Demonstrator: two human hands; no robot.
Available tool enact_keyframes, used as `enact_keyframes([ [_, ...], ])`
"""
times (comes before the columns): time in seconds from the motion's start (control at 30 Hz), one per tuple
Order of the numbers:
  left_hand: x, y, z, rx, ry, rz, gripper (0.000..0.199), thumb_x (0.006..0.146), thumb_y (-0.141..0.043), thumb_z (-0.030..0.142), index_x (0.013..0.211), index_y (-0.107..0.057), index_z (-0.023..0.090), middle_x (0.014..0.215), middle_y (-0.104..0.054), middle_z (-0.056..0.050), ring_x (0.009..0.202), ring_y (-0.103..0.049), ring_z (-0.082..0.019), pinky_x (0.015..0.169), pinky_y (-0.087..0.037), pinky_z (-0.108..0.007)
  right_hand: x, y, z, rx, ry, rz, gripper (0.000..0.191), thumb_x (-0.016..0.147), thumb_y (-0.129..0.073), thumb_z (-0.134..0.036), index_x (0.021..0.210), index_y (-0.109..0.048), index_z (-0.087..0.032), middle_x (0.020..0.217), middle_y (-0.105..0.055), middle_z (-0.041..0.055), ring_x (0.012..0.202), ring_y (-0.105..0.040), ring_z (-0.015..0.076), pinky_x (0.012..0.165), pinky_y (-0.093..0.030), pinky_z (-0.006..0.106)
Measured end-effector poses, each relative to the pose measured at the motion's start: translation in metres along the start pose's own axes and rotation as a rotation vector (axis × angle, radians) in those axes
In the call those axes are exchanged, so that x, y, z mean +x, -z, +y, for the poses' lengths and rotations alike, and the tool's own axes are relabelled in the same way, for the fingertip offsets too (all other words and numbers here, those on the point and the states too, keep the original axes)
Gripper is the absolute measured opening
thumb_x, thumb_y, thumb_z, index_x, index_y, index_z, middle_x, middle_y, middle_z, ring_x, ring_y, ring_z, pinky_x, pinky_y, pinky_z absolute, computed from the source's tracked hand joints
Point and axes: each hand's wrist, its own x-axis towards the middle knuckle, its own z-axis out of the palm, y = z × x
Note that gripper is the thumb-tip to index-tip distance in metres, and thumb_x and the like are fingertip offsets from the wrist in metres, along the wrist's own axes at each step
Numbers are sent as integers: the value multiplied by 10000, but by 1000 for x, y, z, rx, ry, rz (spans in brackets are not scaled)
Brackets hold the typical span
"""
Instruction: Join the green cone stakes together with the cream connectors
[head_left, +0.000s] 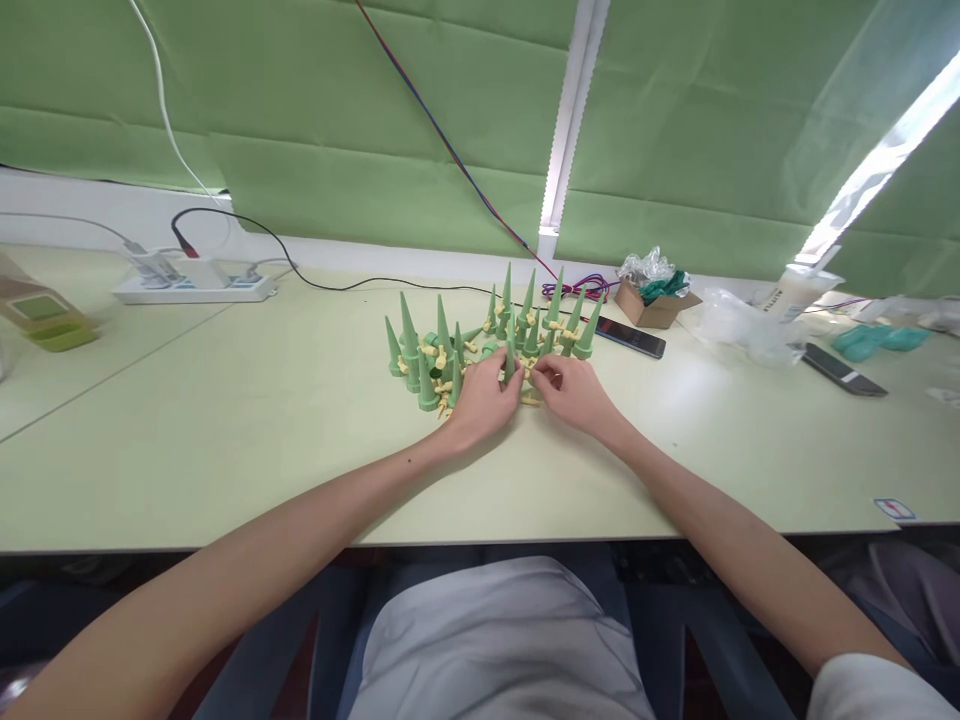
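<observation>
Several green cones with round bases stand upright in a cluster on the pale table (247,430), with small yellow pieces among them. My left hand (486,398) is closed round the lower part of a green cone (511,350) at the cluster's front. Just right of it, my right hand (566,390) is closed in a pinch near that cone's base; what lies between its fingertips is too small to make out. A yellow piece (531,401) lies on the table between the two hands. Left of my left hand stands another green cone (426,385).
A phone (630,338) and a small cardboard box (654,305) with green and clear wrapping lie behind right. Farther right are a plastic cup (799,292), a dark flat object (844,371) and teal gloves (877,342). A power strip (196,287) sits at the back left.
</observation>
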Motion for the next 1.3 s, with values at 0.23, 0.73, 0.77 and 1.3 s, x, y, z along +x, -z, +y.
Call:
enact_keyframes([
  [0.23, 1, -1, -3, 14, -21, -22, 164, 948, -498, 338, 866, -566, 214, 638, -596, -5, 667, -592, -199, 744, -479, -346, 0, 0, 1, -21, 9, -19, 177, 919, -519, -214, 785, -630, -184, 714, -701, 17, 592, -539, 135, 640, -381, 265],
  [0.73, 1, -2, -6, 34, -54, -32, 162, 947, -508, 336, 855, -569, 219, 687, -624, -36, 694, -603, -216, 663, -465, -331, 0, 1, 6, -58, 56, -73, 194, 914, -517, -243, 741, -589, -193, 712, -682, 29, 602, -538, 151, 628, -366, 278],
  [0.77, 1, -2, -6, 34, -57, -36, 158, 946, -509, 331, 852, -566, 218, 691, -623, -35, 697, -602, -215, 663, -464, -330, 0, 1, 6, -63, 59, -78, 191, 915, -516, -243, 744, -585, -194, 708, -677, 28, 599, -535, 151, 627, -365, 277],
  [1.3, 0, -3, -7, 55, -84, -113, 157, 950, -482, 279, 805, -516, 229, 663, -574, -31, 662, -574, -223, 645, -441, -341, -1, 3, 6, -161, 95, -173, 203, 909, -498, -196, 708, -521, -208, 633, -596, 10, 577, -478, 156, 609, -325, 282],
])
